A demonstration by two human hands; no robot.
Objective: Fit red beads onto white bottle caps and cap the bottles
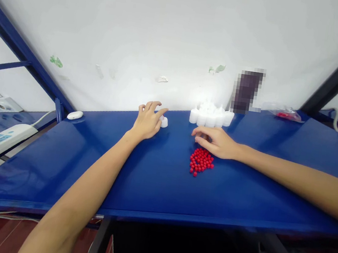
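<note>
Blue table [149, 174]: against the wall. Group of white bottles [211, 116]: standing packed together near the wall, right of centre. Left hand [149, 120]: above the table, fingers spread wide, beside 1 white bottle [164, 122]; contact cannot be determined. Right hand [214, 141]: between the group and the red caps, fingers curled, thumb and fingertips narrowly apart; grip content cannot be determined. Red caps [202, 160]: 1 loose cluster on the table, nearer the camera than the right hand.
</note>
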